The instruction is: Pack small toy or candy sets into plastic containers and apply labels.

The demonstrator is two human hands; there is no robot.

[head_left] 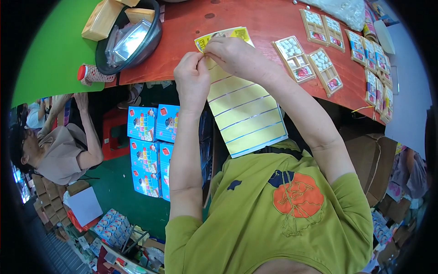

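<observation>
A long pale-yellow sheet with dark cross lines hangs from the red table's near edge down to my waist. Its far end is brighter yellow and printed; my hands hide how that part joins the rest. At the sheet's left edge, my left hand is closed in a pinch. My right hand reaches across the sheet, its fingertips pinched together against those of the left. Whatever small piece lies between the fingertips is covered. Right of the hands lie two open trays holding white pieces and red-patterned cards.
A dark basin with clear plastic packets and wooden boxes stands far left, near a red-lidded jar. More trays sit far right. Blue printed boxes are stacked below the table's left side. Another person sits at left.
</observation>
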